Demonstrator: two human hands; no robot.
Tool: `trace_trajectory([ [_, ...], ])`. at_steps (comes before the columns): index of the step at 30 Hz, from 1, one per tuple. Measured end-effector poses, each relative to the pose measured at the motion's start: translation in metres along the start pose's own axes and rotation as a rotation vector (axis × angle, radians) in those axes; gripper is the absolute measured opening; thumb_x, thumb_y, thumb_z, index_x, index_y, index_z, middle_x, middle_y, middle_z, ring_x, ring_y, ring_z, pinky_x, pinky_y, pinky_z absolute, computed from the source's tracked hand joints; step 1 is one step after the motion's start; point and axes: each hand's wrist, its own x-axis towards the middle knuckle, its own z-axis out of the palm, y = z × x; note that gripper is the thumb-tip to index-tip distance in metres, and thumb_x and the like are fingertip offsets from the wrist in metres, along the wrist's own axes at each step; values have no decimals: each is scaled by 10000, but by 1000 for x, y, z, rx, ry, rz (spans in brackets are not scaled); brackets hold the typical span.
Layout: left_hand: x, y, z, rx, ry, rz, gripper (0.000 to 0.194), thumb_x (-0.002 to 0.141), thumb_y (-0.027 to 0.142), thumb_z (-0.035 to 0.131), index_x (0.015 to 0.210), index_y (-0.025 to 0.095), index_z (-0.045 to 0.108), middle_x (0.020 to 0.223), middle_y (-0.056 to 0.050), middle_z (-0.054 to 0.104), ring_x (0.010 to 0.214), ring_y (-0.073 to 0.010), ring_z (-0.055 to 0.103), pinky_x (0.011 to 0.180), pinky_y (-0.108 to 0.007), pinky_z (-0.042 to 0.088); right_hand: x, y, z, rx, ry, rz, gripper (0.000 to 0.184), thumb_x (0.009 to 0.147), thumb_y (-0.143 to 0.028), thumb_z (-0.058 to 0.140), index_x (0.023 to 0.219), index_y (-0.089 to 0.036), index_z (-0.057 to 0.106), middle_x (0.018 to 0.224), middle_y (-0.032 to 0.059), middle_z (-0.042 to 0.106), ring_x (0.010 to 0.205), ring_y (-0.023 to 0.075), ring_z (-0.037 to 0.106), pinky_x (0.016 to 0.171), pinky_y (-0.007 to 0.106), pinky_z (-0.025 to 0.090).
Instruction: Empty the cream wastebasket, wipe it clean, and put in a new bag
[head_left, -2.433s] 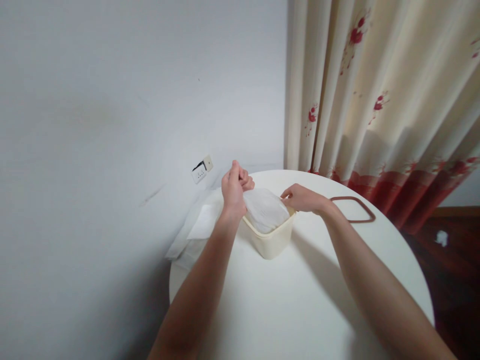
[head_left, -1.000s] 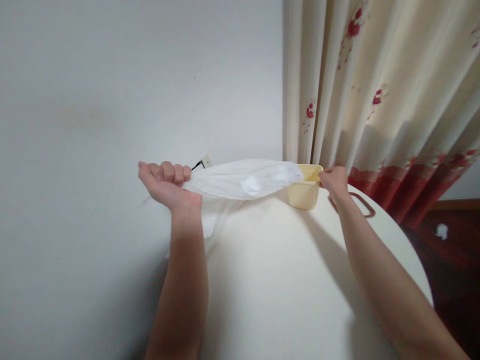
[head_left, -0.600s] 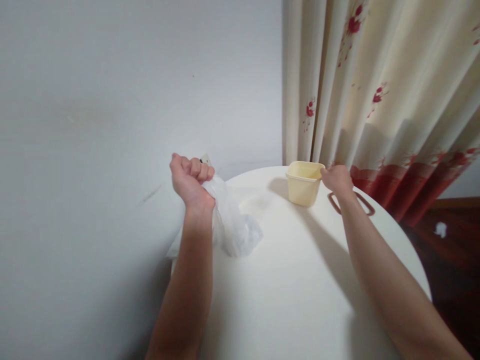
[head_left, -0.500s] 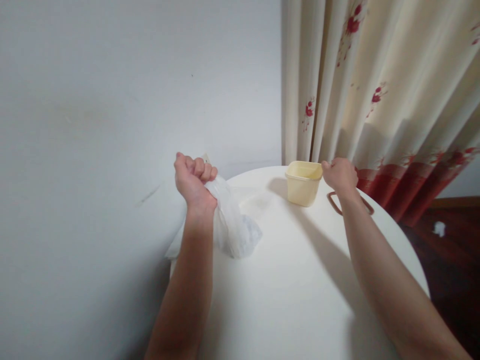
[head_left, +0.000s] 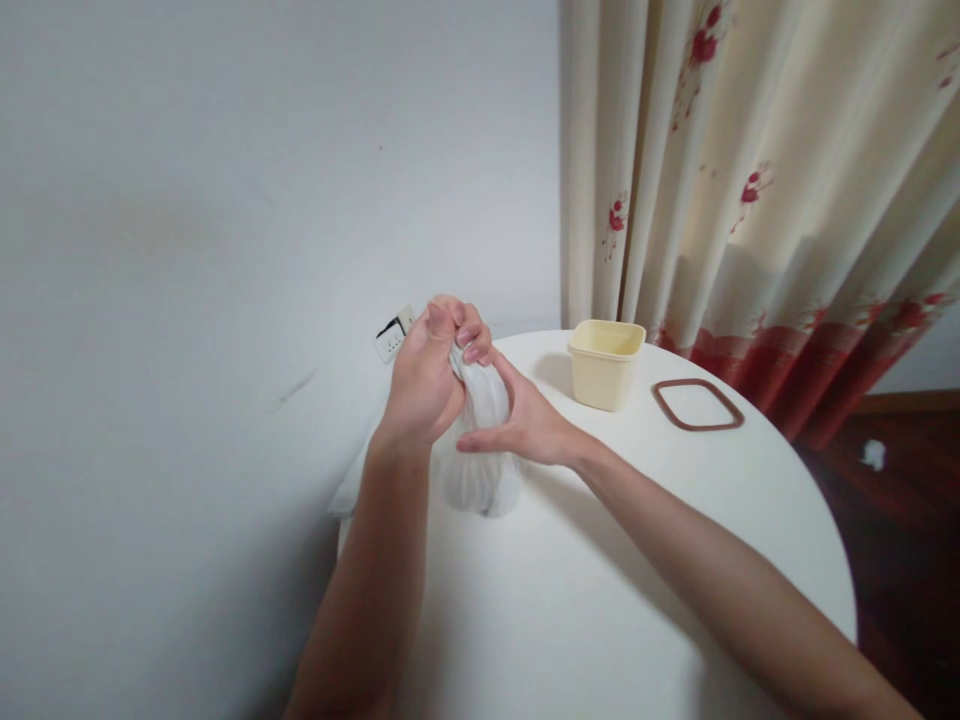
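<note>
My left hand (head_left: 435,365) is closed in a fist around the gathered top of a white plastic bag (head_left: 484,485). The bag hangs down from it, with its lower end at the tabletop. My right hand (head_left: 521,420) is wrapped round the bag just below, thumb on the near side and fingers behind it, partly hidden. A pale yellow square tub (head_left: 606,375), without a lid, stands upright on the round white table (head_left: 600,600) beyond my right hand. To the tub's right lies a brown rounded-square ring (head_left: 697,428).
A white wall (head_left: 225,250) with a socket (head_left: 390,342) borders the table on the left. Cream and red floral curtains (head_left: 750,250) hang behind it. On the dark floor at right is a small white crumpled thing (head_left: 874,455).
My right hand has let go of the tub and moved left to the bag. My left hand has shifted slightly right with the bag. The tub stays in its place.
</note>
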Motion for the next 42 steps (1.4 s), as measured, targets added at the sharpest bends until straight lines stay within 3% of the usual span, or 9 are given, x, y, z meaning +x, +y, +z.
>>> trace_trajectory([
  [3,-4,8,5,-4,-33,43,436,936,533,607,710,194,453,665,45,363,503,-72,365,497,-212,376,-4,7,10,3,37,165,450,763,-441,822,1083,-150,699,961,49,727,866,207,674,810,325,539],
  [5,-3,13,6,-22,18,119,458,944,547,593,700,199,422,658,49,332,492,-72,333,487,-218,352,-7,15,8,-50,15,237,274,847,-403,722,907,-136,713,733,14,678,679,165,634,686,284,508],
  [10,6,24,-8,-25,222,441,537,954,600,567,686,208,317,631,53,238,491,-84,288,505,-247,313,-9,40,-16,-327,-53,279,178,907,-282,624,853,-142,720,628,-11,636,602,135,614,626,233,445],
  [15,16,28,-37,94,284,654,516,1082,537,306,697,197,256,634,45,209,510,-75,299,563,-264,286,-5,44,-46,-700,-56,328,244,914,-263,629,701,-158,684,645,13,654,661,147,598,630,226,396],
  [18,20,26,-44,142,360,645,501,1092,533,229,717,204,257,640,43,221,526,-78,315,574,-256,303,-4,33,-60,-764,-93,344,173,898,-243,631,775,-163,721,703,26,696,697,166,619,634,233,397],
  [22,26,18,-40,31,414,544,527,1017,615,437,718,211,278,628,64,245,513,-73,286,546,-234,325,-5,12,-72,-799,-237,417,137,787,-92,628,826,-168,735,788,45,747,743,176,650,667,234,418],
  [26,35,-2,-38,-10,427,402,533,982,571,557,689,208,299,611,76,271,493,-66,280,525,-212,322,-2,1,-72,-812,-57,439,162,717,-52,569,707,-161,689,771,59,735,773,187,653,688,242,422],
  [31,46,-27,-51,-6,435,290,563,948,583,608,669,208,294,591,91,280,467,-55,293,515,-192,326,3,2,-61,-402,61,398,148,699,-105,503,685,-165,638,689,6,678,681,143,594,628,220,419],
  [42,50,-41,-91,213,621,361,440,945,568,617,770,226,403,576,118,341,401,-41,308,410,-172,215,-26,5,-91,-424,-368,679,72,719,-236,685,702,-168,670,586,-24,634,555,120,527,554,223,421],
])
